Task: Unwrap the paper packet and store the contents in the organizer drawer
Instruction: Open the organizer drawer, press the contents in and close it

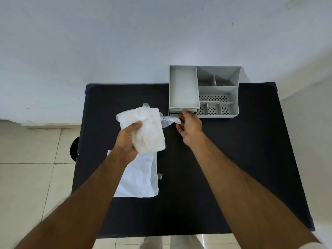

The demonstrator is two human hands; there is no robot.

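The fingers (136, 124) of the left hand (126, 141) are closed around a soft white bundle in thin clear plastic film (147, 130), which is held above the black bench (233, 159). The fingertips (185, 112) of the right hand (190, 126) are curled at the front of the small drawer (181, 110) under the grey plastic compartmented organizer (203, 91) (whether the drawer is truly gripped cannot be told). A flattened white paper wrapper (138, 178) is seen lying on the bench beneath the left wrist.
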